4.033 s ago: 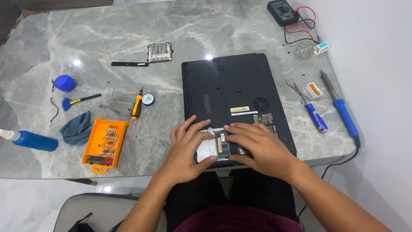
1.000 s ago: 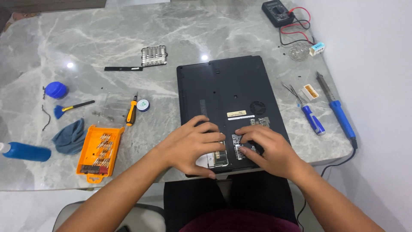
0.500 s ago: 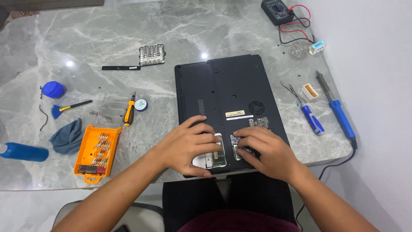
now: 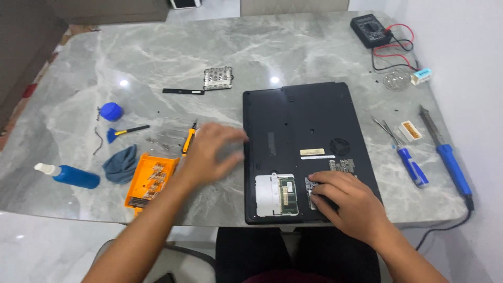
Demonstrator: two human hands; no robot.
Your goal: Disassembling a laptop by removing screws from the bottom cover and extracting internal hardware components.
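My left hand hovers open and empty – the yellow screwdriver lies just beyond its fingertips, lengthwise away from me; my right hand presses flat on the laptop.

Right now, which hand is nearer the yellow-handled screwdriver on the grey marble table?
Left. The left hand hovers right beside the yellow-handled screwdriver; the right hand rests on the black laptop.

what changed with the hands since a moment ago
The left hand left the laptop and moved left, now blurred over the table near the yellow-handled screwdriver, exposing the open memory bay. The right hand stayed on the laptop's near edge. The tools kept their places.
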